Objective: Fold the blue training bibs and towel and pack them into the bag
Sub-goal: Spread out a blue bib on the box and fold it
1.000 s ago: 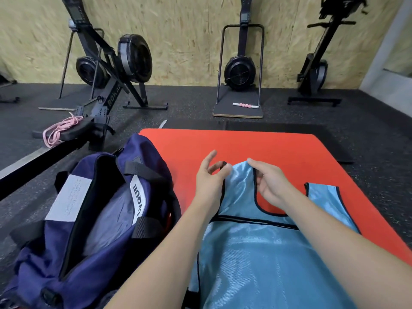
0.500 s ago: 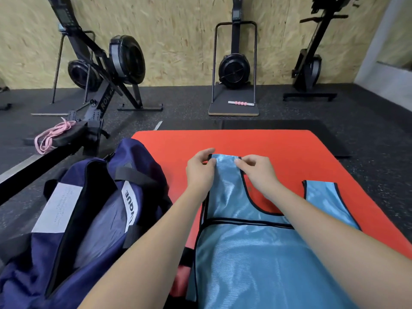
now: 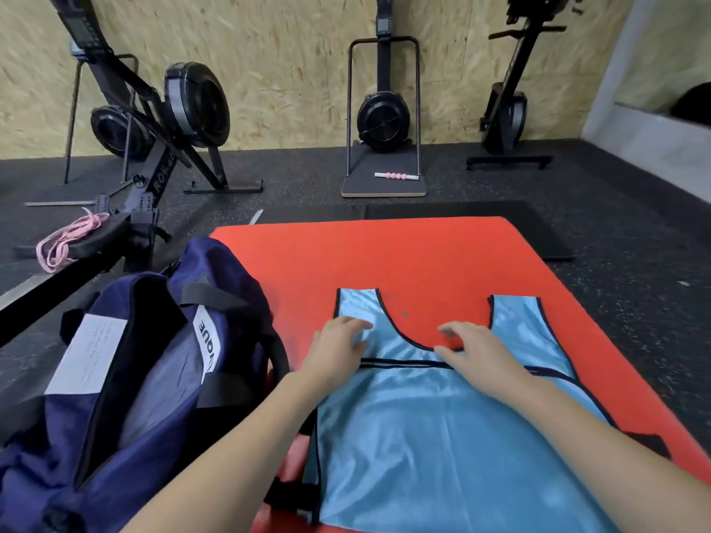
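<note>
One bib [image 3: 442,428] lies spread flat on the red mat [image 3: 423,255], both shoulder straps now laid out square; half a second ago the hands were pinching the left strap's top edge. The navy bag [image 3: 127,378] sits unzipped just beside the mat. Left hand [image 3: 338,344] and right hand [image 3: 471,350] rest palm-down near the neckline, each grip released, fingers loose. Judgement: smoothing is done, folding comes next. No towel in view.

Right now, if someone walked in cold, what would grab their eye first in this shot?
The bright orange mat on the dark floor, with a shiny light blue bib spread flat on it under the left hand and right hand. Beside it on the left, an open navy bag.
</note>
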`<control>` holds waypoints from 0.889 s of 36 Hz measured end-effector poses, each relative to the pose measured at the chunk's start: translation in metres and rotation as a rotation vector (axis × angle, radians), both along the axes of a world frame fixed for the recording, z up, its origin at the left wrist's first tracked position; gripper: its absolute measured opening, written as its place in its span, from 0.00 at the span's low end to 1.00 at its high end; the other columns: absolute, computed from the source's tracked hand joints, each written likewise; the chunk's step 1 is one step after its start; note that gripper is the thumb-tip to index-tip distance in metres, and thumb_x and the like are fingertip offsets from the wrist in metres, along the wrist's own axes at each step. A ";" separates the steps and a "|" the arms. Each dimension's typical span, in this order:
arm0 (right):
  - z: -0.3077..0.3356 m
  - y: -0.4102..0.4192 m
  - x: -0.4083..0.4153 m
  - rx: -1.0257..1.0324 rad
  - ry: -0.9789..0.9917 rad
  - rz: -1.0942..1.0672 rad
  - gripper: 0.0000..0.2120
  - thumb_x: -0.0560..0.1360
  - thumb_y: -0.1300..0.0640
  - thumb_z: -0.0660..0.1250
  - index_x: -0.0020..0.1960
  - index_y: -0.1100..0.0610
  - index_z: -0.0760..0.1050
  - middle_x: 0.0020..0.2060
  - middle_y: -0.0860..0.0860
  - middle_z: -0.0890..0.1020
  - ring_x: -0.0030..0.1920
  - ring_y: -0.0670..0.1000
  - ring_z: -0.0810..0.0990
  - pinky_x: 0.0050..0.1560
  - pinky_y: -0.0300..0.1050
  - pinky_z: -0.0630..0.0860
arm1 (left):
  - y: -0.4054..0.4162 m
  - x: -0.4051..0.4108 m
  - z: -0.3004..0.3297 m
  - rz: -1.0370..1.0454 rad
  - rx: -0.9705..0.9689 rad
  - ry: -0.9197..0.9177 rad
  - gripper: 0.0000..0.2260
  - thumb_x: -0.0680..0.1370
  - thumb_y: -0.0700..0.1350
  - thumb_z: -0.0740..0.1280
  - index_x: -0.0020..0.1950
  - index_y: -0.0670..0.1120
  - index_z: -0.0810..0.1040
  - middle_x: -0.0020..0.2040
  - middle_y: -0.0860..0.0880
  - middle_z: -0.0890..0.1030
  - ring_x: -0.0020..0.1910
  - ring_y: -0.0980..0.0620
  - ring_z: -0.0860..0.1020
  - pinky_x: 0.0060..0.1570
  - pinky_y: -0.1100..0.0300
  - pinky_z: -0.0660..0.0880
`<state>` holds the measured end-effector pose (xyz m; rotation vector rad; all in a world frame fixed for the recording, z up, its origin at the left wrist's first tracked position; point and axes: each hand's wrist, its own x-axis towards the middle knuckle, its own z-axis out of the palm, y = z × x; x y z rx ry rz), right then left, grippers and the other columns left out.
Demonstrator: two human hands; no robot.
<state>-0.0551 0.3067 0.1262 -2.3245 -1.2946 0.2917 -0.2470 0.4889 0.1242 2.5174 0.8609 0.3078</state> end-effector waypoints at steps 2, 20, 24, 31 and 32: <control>-0.002 -0.028 0.008 0.013 -0.020 -0.020 0.16 0.79 0.48 0.67 0.66 0.49 0.76 0.61 0.44 0.79 0.65 0.48 0.74 0.67 0.51 0.70 | -0.012 -0.009 -0.006 -0.051 -0.034 -0.002 0.15 0.80 0.48 0.66 0.67 0.53 0.77 0.65 0.52 0.77 0.65 0.49 0.74 0.65 0.49 0.70; 0.006 -0.128 0.071 -0.016 0.209 -0.061 0.15 0.76 0.61 0.72 0.58 0.47 0.78 0.57 0.42 0.80 0.57 0.36 0.77 0.66 0.42 0.72 | -0.034 -0.045 -0.005 0.061 -0.116 -0.214 0.14 0.77 0.39 0.70 0.47 0.59 0.75 0.44 0.60 0.82 0.45 0.60 0.80 0.45 0.66 0.72; 0.009 -0.128 0.074 0.064 0.257 -0.087 0.09 0.74 0.63 0.74 0.49 0.50 0.82 0.49 0.43 0.83 0.42 0.26 0.76 0.48 0.22 0.69 | -0.032 -0.043 0.000 0.054 -0.125 -0.204 0.14 0.75 0.39 0.72 0.44 0.59 0.77 0.44 0.57 0.83 0.46 0.58 0.80 0.46 0.75 0.70; 0.007 -0.131 0.082 0.097 0.393 -0.137 0.08 0.71 0.57 0.78 0.48 0.46 0.85 0.47 0.42 0.85 0.47 0.37 0.81 0.49 0.33 0.72 | -0.028 -0.041 0.004 0.047 -0.160 -0.113 0.07 0.75 0.40 0.73 0.48 0.51 0.82 0.44 0.56 0.84 0.45 0.58 0.80 0.42 0.76 0.69; 0.007 -0.131 0.083 0.097 0.404 -0.143 0.08 0.71 0.57 0.78 0.48 0.47 0.85 0.46 0.43 0.85 0.48 0.40 0.82 0.50 0.35 0.74 | -0.027 -0.041 0.004 0.055 -0.165 -0.109 0.06 0.75 0.40 0.73 0.49 0.51 0.83 0.43 0.56 0.84 0.44 0.58 0.80 0.42 0.76 0.69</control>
